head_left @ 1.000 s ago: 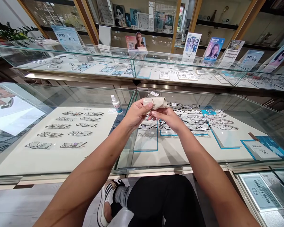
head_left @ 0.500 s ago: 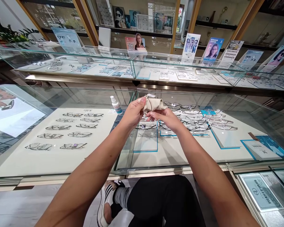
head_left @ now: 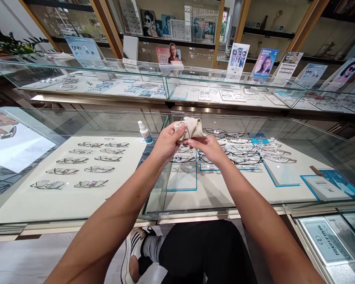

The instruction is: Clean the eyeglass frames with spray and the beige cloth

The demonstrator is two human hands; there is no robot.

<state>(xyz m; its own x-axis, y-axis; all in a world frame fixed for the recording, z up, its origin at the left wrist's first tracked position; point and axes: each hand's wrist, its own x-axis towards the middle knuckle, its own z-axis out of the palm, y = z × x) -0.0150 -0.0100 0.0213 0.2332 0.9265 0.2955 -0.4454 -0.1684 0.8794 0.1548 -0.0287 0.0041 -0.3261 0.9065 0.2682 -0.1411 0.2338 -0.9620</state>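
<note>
Holds bunched cloth (head_left: 196,127) and apparently a thin frame (head_left: 187,129) above the glass surface (head_left: 201,213), pinched narrowly between left grip (head_left: 167,142) and right grip (head_left: 210,148), probably for steadiness from both sides.

Left hand (head_left: 167,142) is pinching the left end of a beige cloth (head_left: 195,127), right hand (head_left: 211,148) gripping its lower right, above a glass display case (head_left: 192,213). White spray bottle (head_left: 144,132) sits just left.
</note>
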